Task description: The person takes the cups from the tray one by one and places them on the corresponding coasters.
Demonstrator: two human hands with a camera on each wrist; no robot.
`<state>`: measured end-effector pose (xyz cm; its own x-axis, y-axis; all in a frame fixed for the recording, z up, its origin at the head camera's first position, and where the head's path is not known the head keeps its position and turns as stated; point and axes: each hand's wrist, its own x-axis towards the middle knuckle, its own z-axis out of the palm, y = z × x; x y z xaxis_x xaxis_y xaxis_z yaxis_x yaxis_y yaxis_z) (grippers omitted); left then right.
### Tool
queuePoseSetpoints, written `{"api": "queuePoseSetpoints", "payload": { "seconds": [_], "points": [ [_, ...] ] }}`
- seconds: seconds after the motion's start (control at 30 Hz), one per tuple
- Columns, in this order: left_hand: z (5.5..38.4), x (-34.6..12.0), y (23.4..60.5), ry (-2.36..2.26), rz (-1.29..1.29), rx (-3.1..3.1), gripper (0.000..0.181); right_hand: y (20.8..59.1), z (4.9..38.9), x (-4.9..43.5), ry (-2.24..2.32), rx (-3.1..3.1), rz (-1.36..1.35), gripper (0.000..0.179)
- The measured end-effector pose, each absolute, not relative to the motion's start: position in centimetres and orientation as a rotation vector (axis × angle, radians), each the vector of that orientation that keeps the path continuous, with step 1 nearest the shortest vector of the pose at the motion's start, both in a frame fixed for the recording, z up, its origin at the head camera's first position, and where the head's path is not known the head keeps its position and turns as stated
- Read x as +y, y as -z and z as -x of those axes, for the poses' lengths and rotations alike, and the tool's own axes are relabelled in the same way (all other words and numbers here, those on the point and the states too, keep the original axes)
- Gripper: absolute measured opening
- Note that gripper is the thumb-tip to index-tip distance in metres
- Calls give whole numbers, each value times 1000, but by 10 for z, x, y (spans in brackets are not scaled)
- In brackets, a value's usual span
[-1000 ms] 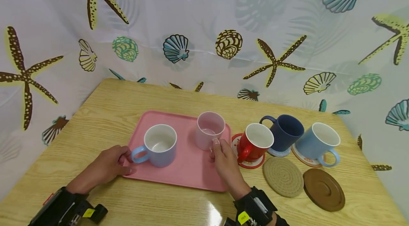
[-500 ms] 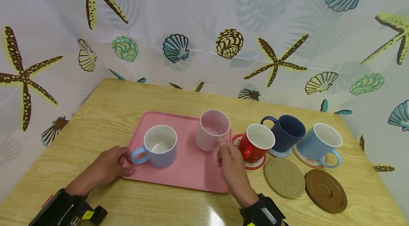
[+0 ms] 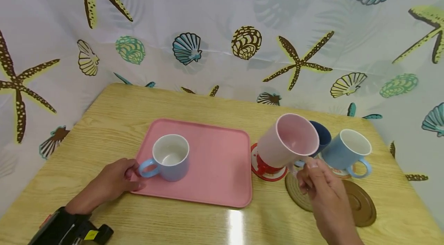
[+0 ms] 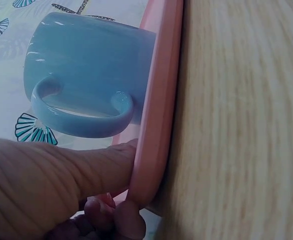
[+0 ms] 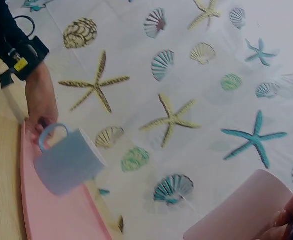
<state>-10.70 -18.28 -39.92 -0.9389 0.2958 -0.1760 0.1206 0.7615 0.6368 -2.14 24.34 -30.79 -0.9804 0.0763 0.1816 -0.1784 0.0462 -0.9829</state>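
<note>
My right hand (image 3: 326,189) pinches the handle of a pink mug (image 3: 284,143), which is tilted and raised over the right side of the table. The mug covers most of a red mug and part of a navy mug (image 3: 322,137). My left hand (image 3: 112,181) grips the left edge of a pink tray (image 3: 218,160); in the left wrist view its thumb lies over the rim and fingertips show at the outer side. On the tray, near that hand, a light blue mug (image 3: 170,160) stands upright, handle toward the hand. The right wrist view shows the pink mug (image 5: 246,210) at its lower edge.
A red patterned coaster (image 3: 256,168) lies right of the tray. Nearer me are a woven coaster (image 3: 298,191) and a brown coaster (image 3: 360,202). Another light blue mug (image 3: 347,150) leans at the far right. A shell-patterned cloth (image 3: 215,14) hangs behind the table.
My right hand has lifted the pink mug off the tray and carried it right, over the red mug, tilting it. My left hand has kept its grip on the tray.
</note>
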Motion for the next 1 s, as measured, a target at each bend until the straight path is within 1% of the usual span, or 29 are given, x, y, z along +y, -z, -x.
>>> {"api": "queuePoseSetpoints", "payload": {
  "seconds": [0.13,0.4,0.57,0.7,0.87,1.0],
  "points": [
    [106,-186,400,-914,-330,2711,31,316,7,277,-2055,-2104,-110,24],
    [106,-183,400,-905,-367,2729,30,333,-8,317,-2006,-2132,64,26],
    [107,-181,401,-909,-359,2714,32,344,-11,326,-2001,-2118,131,28],
    [108,-182,402,-902,-354,2709,33,351,-9,330,-1997,-2112,105,30],
    [109,-182,402,-893,-349,2709,33,362,-7,334,-2033,-2056,32,29],
    [109,-182,402,-887,-338,2705,33,372,-7,335,-2059,-2013,51,29]
  ]
}}
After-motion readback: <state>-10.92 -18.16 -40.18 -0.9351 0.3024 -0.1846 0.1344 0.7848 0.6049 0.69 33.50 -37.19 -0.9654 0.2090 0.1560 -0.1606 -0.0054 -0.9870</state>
